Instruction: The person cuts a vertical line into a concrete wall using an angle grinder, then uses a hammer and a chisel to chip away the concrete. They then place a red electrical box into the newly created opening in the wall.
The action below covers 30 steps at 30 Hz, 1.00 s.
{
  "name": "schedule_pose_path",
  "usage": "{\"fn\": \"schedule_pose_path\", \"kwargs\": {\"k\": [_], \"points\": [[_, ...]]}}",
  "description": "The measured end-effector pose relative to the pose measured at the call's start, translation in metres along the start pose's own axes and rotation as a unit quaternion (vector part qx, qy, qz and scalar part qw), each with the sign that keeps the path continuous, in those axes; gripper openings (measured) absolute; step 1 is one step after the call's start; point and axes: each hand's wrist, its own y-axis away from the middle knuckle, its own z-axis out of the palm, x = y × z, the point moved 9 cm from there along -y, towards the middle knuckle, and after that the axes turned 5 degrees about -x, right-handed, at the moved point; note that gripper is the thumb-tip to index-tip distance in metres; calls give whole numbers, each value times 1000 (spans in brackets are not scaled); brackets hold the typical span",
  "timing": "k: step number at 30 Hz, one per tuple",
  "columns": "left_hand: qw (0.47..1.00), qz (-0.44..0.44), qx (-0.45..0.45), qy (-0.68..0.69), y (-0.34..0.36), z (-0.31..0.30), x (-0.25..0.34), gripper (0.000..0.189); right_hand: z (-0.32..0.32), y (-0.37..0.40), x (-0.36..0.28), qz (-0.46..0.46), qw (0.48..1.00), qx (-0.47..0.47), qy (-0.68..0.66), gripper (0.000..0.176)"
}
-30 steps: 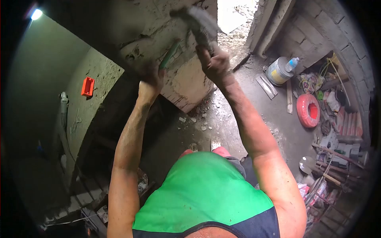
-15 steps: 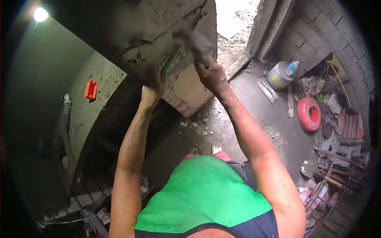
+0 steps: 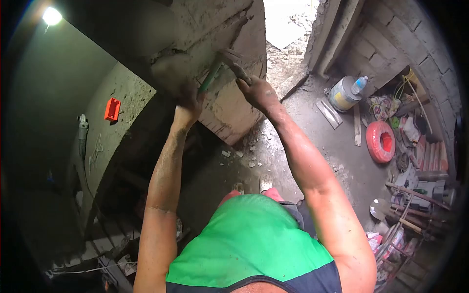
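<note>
The left hand (image 3: 189,100), dimly lit, had its grip clamped around a green bar (image 3: 210,79). The right hand (image 3: 259,93) had its grip clamped around the handle of a hammer (image 3: 239,72), its head at the bar's upper end. Contact between the two could not be confirmed. Both tools stood in front of the chipped masonry face (image 3: 234,105). Caution: an off-centre blow could have glanced onto the left hand; a slack left grip could have let the bar skid; loosened fragments could have dropped to the floor (image 3: 342,141).
</note>
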Motion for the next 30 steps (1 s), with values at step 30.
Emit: {"fn": "schedule_pose_path", "kwargs": {"k": [30], "points": [[985,-165,43,-20,38,-15,33,26,-49,72,7,-36,960,36,-277,44]]}}
